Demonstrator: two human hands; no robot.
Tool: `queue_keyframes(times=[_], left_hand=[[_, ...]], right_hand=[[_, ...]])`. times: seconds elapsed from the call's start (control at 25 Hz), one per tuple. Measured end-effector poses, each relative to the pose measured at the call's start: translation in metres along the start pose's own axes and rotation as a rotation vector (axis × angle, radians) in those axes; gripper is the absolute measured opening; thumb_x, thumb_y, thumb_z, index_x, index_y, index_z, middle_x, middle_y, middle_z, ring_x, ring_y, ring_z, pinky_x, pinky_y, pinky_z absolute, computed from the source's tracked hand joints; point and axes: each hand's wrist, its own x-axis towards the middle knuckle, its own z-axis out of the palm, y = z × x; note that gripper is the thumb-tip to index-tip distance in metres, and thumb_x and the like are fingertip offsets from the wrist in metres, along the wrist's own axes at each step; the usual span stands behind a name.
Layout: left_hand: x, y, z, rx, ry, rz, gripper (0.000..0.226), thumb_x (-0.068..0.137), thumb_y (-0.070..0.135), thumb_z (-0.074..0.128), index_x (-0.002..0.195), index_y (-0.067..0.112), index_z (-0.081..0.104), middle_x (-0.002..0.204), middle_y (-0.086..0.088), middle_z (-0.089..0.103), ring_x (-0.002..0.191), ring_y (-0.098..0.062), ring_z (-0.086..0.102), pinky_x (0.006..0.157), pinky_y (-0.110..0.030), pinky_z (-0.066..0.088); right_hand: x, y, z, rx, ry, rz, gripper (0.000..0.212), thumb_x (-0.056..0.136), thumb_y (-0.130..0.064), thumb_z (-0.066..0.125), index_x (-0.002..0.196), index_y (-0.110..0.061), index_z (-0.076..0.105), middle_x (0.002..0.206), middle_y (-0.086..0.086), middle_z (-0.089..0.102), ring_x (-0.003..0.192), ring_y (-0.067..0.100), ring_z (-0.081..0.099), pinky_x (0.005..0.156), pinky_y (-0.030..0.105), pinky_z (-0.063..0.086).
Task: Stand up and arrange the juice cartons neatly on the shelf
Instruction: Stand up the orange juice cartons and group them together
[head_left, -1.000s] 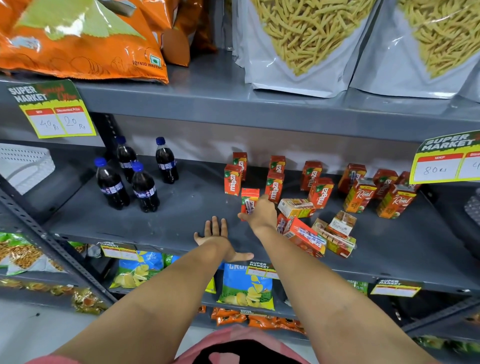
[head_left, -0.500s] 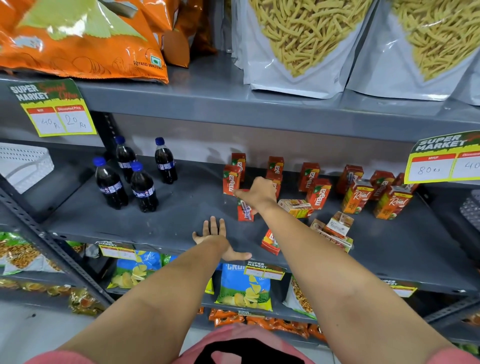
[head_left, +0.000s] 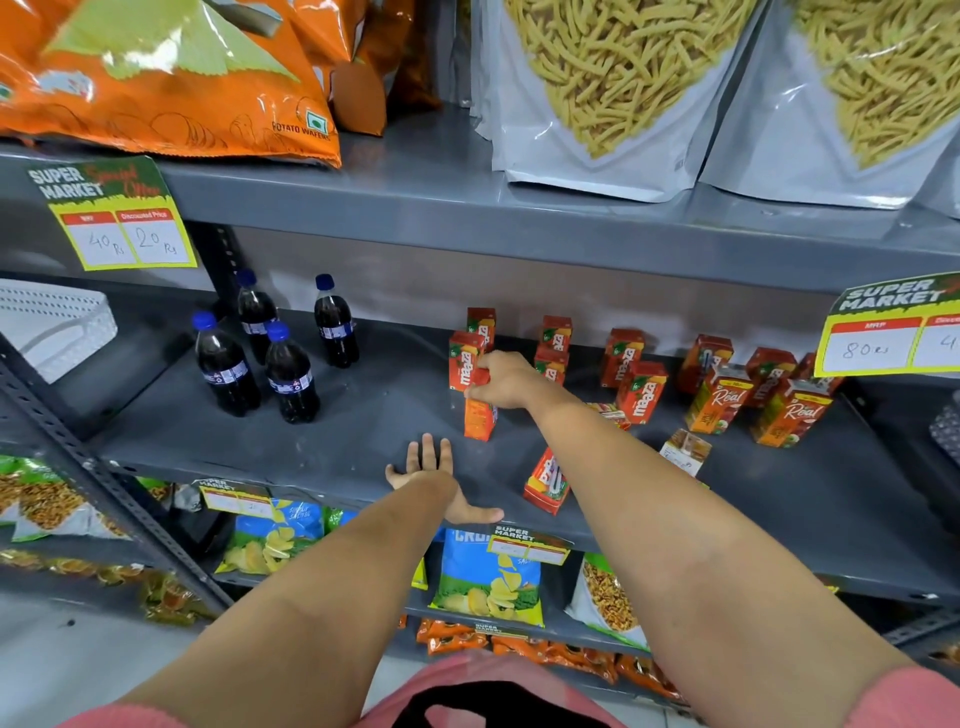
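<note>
Right hand (head_left: 501, 382) reached far forward, arm outstretched, fingers closed round an upright orange juice carton (head_left: 479, 415) mid-shelf (head_left: 363, 426) — left hand (head_left: 431, 470) flat, fingers spread, empty, at the front edge.

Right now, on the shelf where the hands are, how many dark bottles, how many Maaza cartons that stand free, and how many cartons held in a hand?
Dark bottles: 4
Maaza cartons standing free: 6
Carton held by the right hand: 1
Total: 11
</note>
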Motion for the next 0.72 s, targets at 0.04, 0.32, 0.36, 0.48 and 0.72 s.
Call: queue_keyframes(times=[0.04, 0.32, 0.36, 0.48, 0.72], left_hand=[[0.000, 0.000, 0.000, -0.002, 0.002, 0.002, 0.139, 0.058, 0.092, 0.047, 0.146, 0.019, -0.031, 0.154, -0.005, -0.037, 0.144, -0.030, -0.029, 0.116, -0.058, -0.004], [-0.001, 0.001, -0.002, 0.006, -0.009, -0.003, 0.140, 0.057, 0.092, 0.047, 0.146, 0.018, -0.031, 0.154, -0.005, -0.037, 0.144, -0.030, -0.028, 0.117, -0.058, -0.003], [-0.001, 0.002, -0.003, 0.011, -0.012, -0.003, 0.140, 0.057, 0.092, 0.047, 0.146, 0.018, -0.031, 0.154, -0.005, -0.037, 0.144, -0.030, -0.028, 0.117, -0.058, -0.003], [-0.003, 0.001, -0.003, 0.013, -0.017, 0.001, 0.139, 0.058, 0.092, 0.047, 0.146, 0.018, -0.031, 0.154, -0.004, -0.037, 0.144, -0.030, -0.027, 0.117, -0.058, -0.002], [-0.004, 0.002, -0.006, 0.015, -0.017, 0.003, 0.139, 0.058, 0.091, 0.049, 0.147, 0.018, -0.030, 0.155, -0.005, -0.035, 0.144, -0.031, -0.027, 0.117, -0.058, -0.001]], right_hand=[[0.000, -0.001, -0.001, -0.019, -0.013, -0.010, 0.061, 0.089, -0.030, 0.065, 0.141, -0.007, 0.044, 0.140, 0.014, 0.051, 0.125, 0.032, 0.053, 0.102, 0.039, 0.046], [-0.001, 0.001, 0.001, -0.068, 0.198, -0.068, 0.058, 0.079, -0.045, 0.072, 0.125, -0.014, 0.055, 0.126, 0.010, 0.059, 0.115, 0.029, 0.059, 0.086, 0.034, 0.047], [-0.001, 0.000, 0.002, -0.067, 0.237, -0.061, 0.051, 0.077, -0.041, 0.074, 0.117, -0.013, 0.059, 0.119, 0.009, 0.064, 0.108, 0.028, 0.063, 0.080, 0.032, 0.048], [-0.001, -0.004, 0.000, -0.125, 0.200, -0.076, 0.044, 0.076, -0.032, 0.076, 0.112, -0.012, 0.062, 0.112, 0.010, 0.066, 0.102, 0.029, 0.065, 0.077, 0.033, 0.051], [-0.001, -0.003, -0.010, -0.188, 0.082, -0.173, 0.042, 0.078, -0.019, 0.077, 0.118, -0.014, 0.064, 0.118, 0.009, 0.066, 0.106, 0.026, 0.063, 0.089, 0.038, 0.055]])
